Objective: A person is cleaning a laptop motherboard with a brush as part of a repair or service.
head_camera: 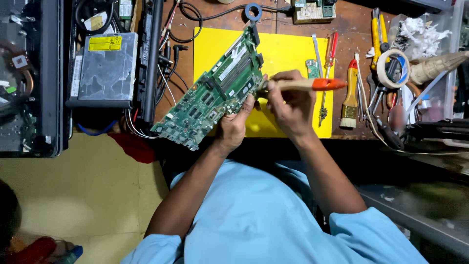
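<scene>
Wooden workbench bearing a yellow mat. Green circuit board, tilted above the mat's left half, its lower right edge pinched between thumb and fingers of the left hand; most of the board extends up and left of that grip. Right hand, fingers closed round a wooden brush handle with orange tip, meeting the board's right edge.
</scene>
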